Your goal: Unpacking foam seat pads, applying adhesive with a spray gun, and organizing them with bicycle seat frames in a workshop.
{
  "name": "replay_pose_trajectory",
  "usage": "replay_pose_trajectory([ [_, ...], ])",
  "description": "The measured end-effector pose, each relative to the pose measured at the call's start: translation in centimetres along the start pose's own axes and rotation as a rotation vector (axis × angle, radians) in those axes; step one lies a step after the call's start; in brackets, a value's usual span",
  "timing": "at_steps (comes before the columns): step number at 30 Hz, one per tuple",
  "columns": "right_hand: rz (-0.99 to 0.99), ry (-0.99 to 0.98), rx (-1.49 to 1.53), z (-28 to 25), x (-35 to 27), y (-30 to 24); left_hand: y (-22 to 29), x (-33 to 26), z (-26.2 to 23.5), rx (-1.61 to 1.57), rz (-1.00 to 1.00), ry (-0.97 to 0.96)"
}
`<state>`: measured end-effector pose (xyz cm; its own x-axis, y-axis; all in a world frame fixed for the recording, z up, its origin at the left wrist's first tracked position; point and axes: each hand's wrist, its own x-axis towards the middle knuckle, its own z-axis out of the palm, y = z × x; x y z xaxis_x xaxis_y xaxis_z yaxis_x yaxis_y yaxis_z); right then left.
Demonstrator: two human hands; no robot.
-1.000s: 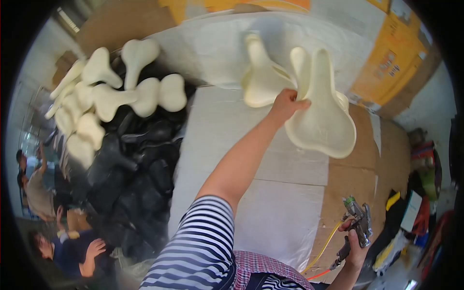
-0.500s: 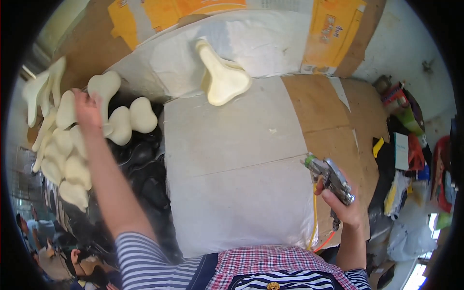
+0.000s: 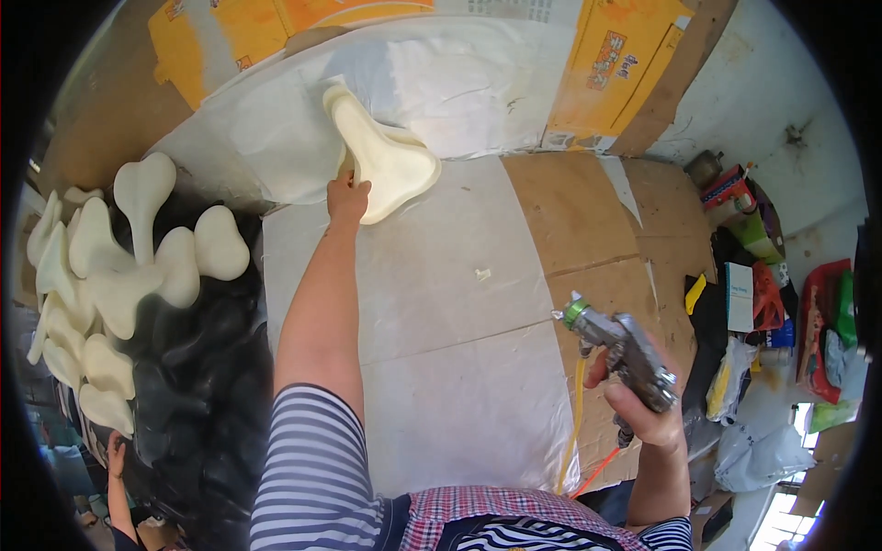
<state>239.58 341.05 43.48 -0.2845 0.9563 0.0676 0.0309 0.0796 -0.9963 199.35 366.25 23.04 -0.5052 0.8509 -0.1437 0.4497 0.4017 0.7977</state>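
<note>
- Up near the top centre of the frame, the left hand gripped the edge of a cream saddle-shaped foam piece, which lay on the white-covered table.
- Lower right, the right hand was closed round a metal spray gun, its nozzle pointing toward upper left.
- At the left edge, more cream foam pieces lay heaped over a pile of black ones.

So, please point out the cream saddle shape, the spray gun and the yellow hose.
cream saddle shape [image 3: 390, 165], head view, its wide end.
spray gun [image 3: 625, 354], head view, its metal body.
yellow hose [image 3: 571, 422], head view, its middle stretch.
</note>
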Motion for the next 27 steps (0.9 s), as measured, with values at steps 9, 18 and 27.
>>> replay_pose_trajectory([
  [9, -0.02, 0.035, -0.071, 0.4, 2.8, -0.1, -11.1, -7.5, -10.2, -0.414, 0.131, 0.274],
  [18, 0.01, 0.061, 0.002, -0.1, 2.4, 1.9, -6.3, -4.6, -8.9, -0.603, 0.141, -0.07],
  [27, 0.173, 0.09, 0.029, -2.1, 0.3, 6.3, 2.8, 4.1, -1.0, 0.077, 0.499, -0.166],
])
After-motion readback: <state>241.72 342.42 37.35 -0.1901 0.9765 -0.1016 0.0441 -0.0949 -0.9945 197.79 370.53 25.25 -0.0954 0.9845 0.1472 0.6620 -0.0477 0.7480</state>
